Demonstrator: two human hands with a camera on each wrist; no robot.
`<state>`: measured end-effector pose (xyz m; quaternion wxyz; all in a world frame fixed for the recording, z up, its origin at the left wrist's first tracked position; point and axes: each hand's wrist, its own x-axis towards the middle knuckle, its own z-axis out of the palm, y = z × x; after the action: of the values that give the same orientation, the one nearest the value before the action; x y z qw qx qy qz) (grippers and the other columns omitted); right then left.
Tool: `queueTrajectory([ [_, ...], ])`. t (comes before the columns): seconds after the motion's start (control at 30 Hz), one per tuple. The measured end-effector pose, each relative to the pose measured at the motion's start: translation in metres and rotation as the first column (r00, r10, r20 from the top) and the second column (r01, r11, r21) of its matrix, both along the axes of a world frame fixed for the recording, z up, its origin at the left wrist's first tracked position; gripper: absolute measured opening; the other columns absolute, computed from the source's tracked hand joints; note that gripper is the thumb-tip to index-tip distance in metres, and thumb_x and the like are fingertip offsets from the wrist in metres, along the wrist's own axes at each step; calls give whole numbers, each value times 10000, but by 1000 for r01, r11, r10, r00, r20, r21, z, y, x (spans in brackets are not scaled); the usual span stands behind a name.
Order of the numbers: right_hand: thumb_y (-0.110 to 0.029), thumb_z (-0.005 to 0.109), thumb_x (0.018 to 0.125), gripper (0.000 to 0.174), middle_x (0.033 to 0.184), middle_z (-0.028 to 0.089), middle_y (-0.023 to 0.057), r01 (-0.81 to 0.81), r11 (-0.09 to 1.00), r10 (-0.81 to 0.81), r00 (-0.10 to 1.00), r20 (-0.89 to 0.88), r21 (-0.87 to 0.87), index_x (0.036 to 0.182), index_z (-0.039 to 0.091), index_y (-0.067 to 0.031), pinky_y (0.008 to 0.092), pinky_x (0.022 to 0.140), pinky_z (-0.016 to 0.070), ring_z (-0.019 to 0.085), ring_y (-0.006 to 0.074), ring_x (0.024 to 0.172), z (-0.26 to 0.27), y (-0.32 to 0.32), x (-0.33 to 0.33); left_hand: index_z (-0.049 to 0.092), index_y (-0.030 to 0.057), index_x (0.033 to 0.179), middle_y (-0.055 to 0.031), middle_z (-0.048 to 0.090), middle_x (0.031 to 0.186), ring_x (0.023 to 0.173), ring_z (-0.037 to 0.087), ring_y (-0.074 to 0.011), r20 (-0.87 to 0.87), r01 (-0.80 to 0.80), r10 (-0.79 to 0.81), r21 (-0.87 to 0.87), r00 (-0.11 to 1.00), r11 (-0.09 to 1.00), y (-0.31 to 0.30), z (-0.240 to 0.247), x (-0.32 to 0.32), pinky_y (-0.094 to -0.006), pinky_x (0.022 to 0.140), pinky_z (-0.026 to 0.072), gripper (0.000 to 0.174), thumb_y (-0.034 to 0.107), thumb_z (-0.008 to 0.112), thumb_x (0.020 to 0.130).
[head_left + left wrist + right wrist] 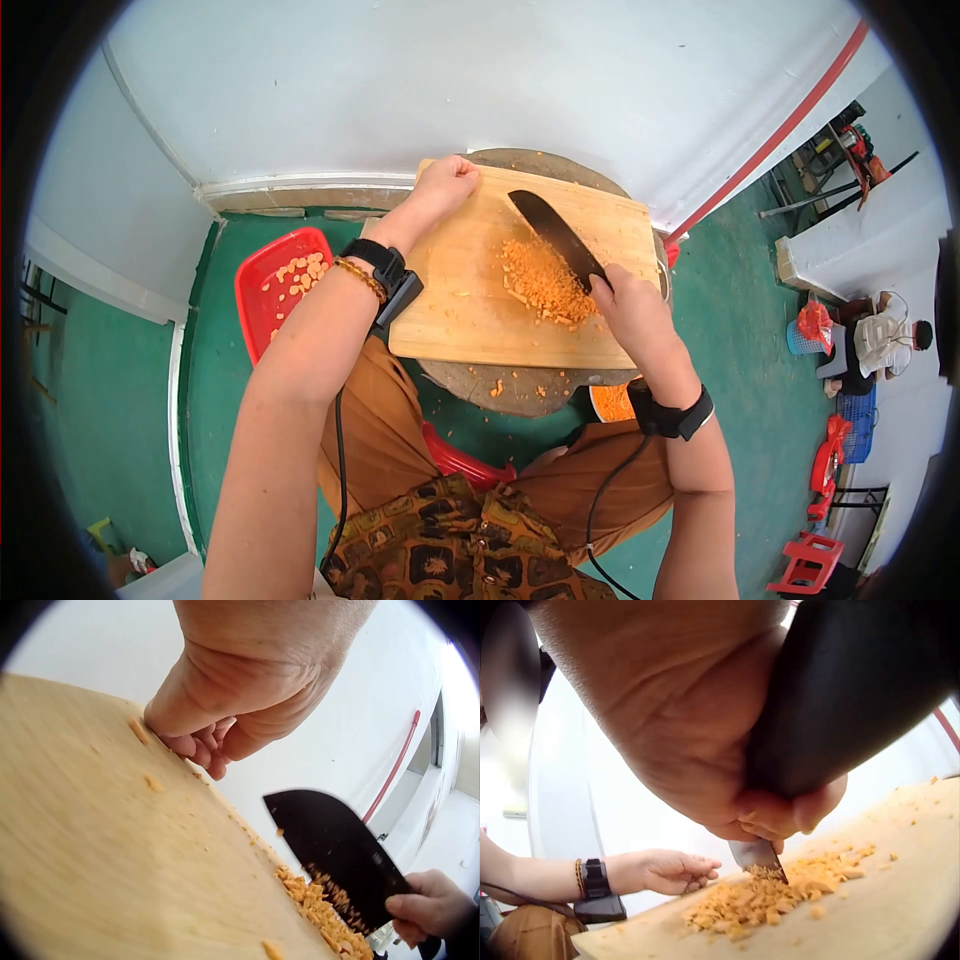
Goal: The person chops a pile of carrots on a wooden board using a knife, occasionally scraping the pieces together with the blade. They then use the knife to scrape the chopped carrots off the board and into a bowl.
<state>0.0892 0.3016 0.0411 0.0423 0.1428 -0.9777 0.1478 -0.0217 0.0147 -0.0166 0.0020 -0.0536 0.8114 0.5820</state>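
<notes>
A wooden cutting board [450, 310] bears a heap of finely chopped orange bits [540, 280] that look like carrot. My right hand [635, 312] grips the black handle of a broad, dark-bladed kitchen knife [545, 222]. Its blade is tilted over the heap, tip pointing to the far left, and bits cling to its face [322, 840]. At the board's far left corner, my left hand [446, 188] holds the edge. In the left wrist view its thumb lies at the edge, and the other fingers [216, 766] curl beyond it, partly hidden.
Beneath the board stands a round wooden block [470, 385] with scattered bits on it. To the left, a red basin [258, 310] holds orange slices. A container of orange bits [612, 403] sits low near the right knee. A white wall [400, 90] rises behind the board.
</notes>
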Motion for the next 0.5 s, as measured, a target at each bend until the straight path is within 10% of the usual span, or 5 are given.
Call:
queueTrajectory([
  [0.5,-289,559,949,293,805,657,264,87,996,-88,995,47,27,904,613,-4,532,709,508,643,452,789,1,14,-6,644,23,977,0,622,841,773,527,-74,4,-6,5,11,1000,1000,1,0,0,-258,709,456,145,148,577,945],
])
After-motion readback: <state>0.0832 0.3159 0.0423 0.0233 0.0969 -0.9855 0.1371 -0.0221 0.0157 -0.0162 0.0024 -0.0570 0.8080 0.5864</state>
